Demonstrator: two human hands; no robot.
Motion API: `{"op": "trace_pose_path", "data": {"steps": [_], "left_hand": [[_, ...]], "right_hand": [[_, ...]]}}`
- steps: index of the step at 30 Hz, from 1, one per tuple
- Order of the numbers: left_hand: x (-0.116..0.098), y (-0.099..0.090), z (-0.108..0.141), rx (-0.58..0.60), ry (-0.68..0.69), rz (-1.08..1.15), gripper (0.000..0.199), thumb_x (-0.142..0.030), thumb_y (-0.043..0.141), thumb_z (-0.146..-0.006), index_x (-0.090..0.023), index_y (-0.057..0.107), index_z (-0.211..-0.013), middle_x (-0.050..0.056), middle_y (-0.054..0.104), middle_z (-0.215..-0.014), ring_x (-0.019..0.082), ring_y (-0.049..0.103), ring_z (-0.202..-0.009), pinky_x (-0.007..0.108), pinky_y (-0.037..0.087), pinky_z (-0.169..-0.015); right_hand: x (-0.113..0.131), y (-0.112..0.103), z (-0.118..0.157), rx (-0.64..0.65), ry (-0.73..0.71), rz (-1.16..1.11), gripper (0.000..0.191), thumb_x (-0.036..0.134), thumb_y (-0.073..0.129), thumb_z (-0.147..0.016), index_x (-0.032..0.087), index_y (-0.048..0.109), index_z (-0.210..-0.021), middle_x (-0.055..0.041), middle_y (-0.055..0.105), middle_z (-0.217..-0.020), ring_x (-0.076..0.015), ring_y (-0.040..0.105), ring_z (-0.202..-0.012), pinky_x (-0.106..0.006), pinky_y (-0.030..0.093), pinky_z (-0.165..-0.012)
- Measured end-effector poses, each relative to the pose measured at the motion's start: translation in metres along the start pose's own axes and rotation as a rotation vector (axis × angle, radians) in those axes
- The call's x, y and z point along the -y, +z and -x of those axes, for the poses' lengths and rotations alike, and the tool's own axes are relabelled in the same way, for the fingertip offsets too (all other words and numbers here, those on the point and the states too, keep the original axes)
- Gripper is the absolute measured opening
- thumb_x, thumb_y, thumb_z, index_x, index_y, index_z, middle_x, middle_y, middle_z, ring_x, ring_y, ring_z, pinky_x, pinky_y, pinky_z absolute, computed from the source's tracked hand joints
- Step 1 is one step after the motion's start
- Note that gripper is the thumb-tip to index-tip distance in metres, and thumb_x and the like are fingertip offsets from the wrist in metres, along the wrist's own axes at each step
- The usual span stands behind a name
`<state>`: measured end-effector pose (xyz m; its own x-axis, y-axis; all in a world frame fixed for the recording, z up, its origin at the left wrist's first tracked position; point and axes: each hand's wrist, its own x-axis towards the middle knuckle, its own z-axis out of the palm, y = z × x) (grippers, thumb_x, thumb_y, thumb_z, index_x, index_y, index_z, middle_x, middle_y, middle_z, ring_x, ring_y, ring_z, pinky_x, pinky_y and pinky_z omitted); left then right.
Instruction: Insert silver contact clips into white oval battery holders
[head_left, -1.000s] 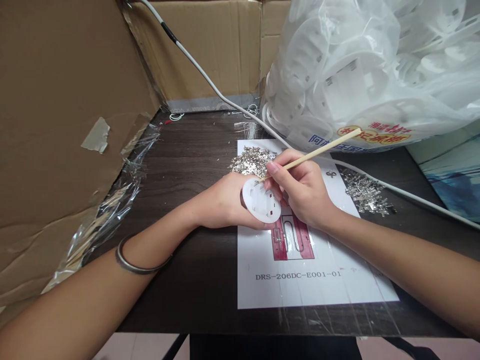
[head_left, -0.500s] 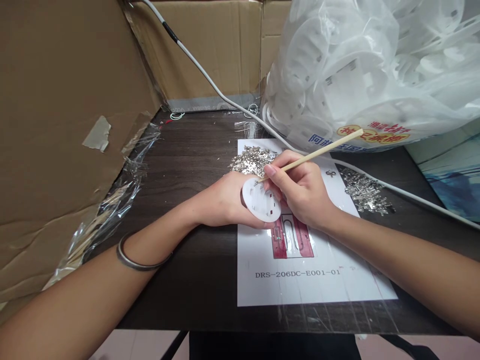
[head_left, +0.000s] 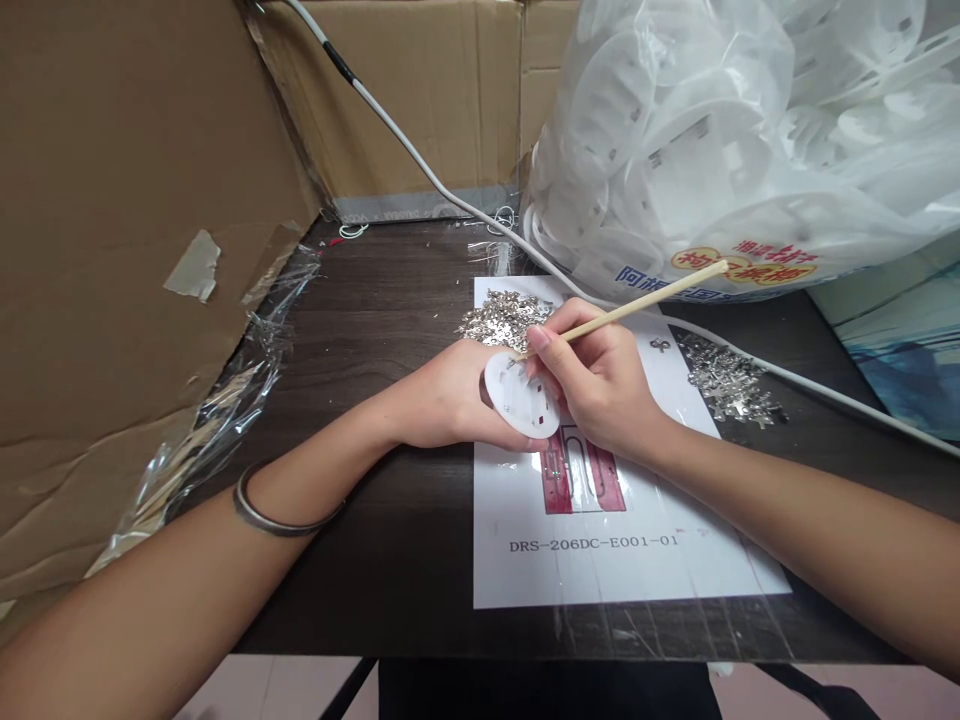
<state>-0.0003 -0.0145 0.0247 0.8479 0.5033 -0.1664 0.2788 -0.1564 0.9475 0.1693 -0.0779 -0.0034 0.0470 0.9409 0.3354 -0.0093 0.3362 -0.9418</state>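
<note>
My left hand (head_left: 457, 400) is wrapped round a white round plastic disc (head_left: 517, 402) with small slots, tilted so its face shows. Between thumb and fingers of my right hand (head_left: 600, 375) is a thin wooden stick (head_left: 645, 306), held like a pen. The stick's lower end meets the upper edge area of the disc, near a small metal piece that is too tiny to make out well. Behind my hands lies a pile of small shiny metal clips (head_left: 504, 318). Under them is a printed paper sheet (head_left: 585, 580) with a red picture.
A clear plastic bag (head_left: 675, 170) full of white discs stands at the back right. Darker metal pieces (head_left: 731, 385) lie right of the paper. A white cable (head_left: 420, 165) crosses the table (head_left: 360, 300). Cardboard (head_left: 135, 150) walls the left and back.
Both hands, the disc and the stick hold almost the same positions. The whole view has shifted very slightly upward.
</note>
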Motion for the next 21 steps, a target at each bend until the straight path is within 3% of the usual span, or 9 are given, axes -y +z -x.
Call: {"op": "trace_pose_path", "data": {"steps": [5, 21], "left_hand": [[0.001, 0.0, -0.0011, 0.007, 0.056, 0.037, 0.029, -0.021, 0.088, -0.065, -0.016, 0.07, -0.087, -0.006, 0.063, -0.074, 0.008, 0.051, -0.068, 0.02, 0.045, -0.066], [0.0001, -0.0004, 0.0003, -0.005, -0.003, -0.005, 0.031, -0.026, 0.088, -0.064, -0.016, 0.066, -0.084, -0.005, 0.062, -0.076, 0.01, 0.052, -0.069, 0.022, 0.044, -0.065]], "right_hand": [[-0.0023, -0.0007, 0.0029, -0.029, 0.001, -0.089, 0.036, 0.047, 0.073, -0.099, 0.021, 0.058, -0.079, 0.0032, 0.065, -0.064, -0.0081, 0.054, -0.052, -0.023, 0.043, -0.048], [-0.0009, 0.0003, 0.0028, -0.016, -0.019, -0.051, 0.035, 0.046, 0.072, -0.099, 0.021, 0.058, -0.079, 0.004, 0.063, -0.064, -0.009, 0.056, -0.055, -0.023, 0.046, -0.052]]}}
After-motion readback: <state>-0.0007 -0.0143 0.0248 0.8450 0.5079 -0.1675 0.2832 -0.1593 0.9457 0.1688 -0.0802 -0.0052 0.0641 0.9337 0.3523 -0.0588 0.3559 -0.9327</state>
